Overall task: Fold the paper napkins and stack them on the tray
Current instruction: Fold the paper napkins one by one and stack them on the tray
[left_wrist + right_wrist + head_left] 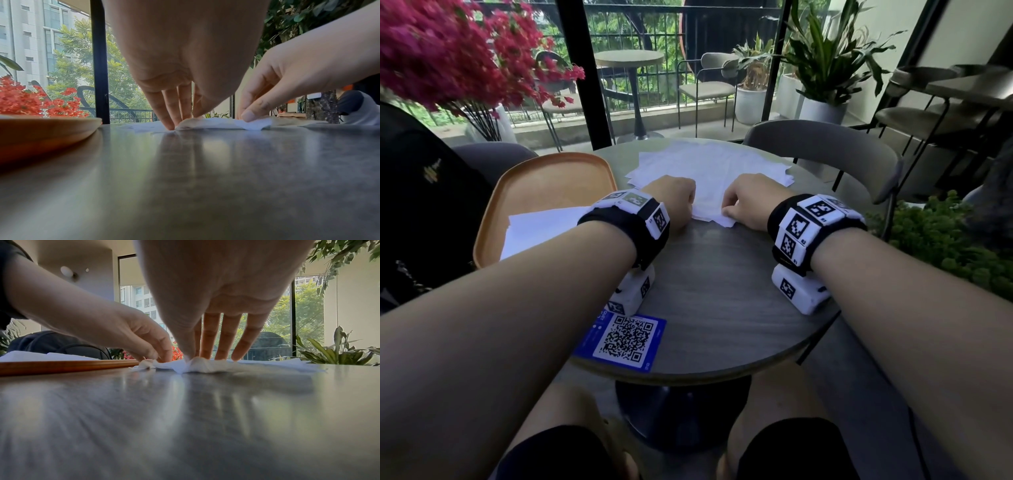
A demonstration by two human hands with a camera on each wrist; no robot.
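Observation:
A loose pile of unfolded white paper napkins (709, 161) lies at the far middle of the round grey table (722, 308). Both my hands are at the near edge of the top napkin (707, 209). My left hand (688, 205) pinches its near left corner, and my right hand (726, 212) pinches its near right corner between thumb and forefinger. The paper bunches up a little under each pinch, as at the napkin (209, 124) and the napkin (205, 366). To the left sits the orange tray (544, 168), with folded napkins (541, 226) stacked on its near part.
A blue QR-code card (625, 339) lies near the table's front edge. A grey chair (825, 144) stands across the table. A black bag (424, 205) is on the left, green plants (945, 240) on the right.

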